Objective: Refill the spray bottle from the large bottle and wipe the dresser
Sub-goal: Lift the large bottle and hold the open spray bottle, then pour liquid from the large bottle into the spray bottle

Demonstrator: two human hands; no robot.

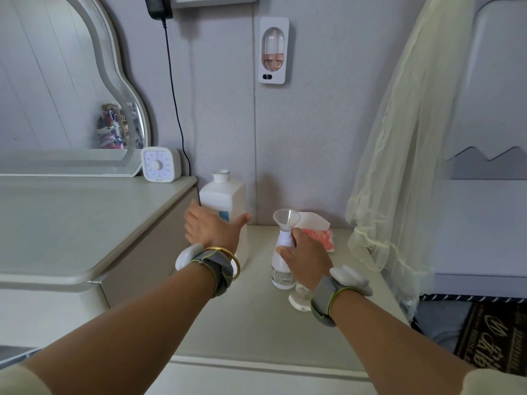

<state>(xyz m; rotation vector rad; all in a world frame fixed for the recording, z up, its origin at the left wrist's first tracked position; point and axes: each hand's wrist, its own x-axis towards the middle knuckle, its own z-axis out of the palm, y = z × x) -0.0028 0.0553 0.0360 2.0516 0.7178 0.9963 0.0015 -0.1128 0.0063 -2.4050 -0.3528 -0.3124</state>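
Both hands reach over the tabletop [256,323]; left hand [209,228] spread open against the large bottle [224,195], uncapped, by the wall; right hand [306,256] wrapped around the spray bottle [281,260], funnel [286,218] upright in its neck.

soft, even, slightly dim daylight with a cool grey cast; faint shadows behind the large bottle [224,195] on the wall; no harsh glare; wide-angle bending at the edges; mirror [57,81] reflection blurred; forearms softly focused.
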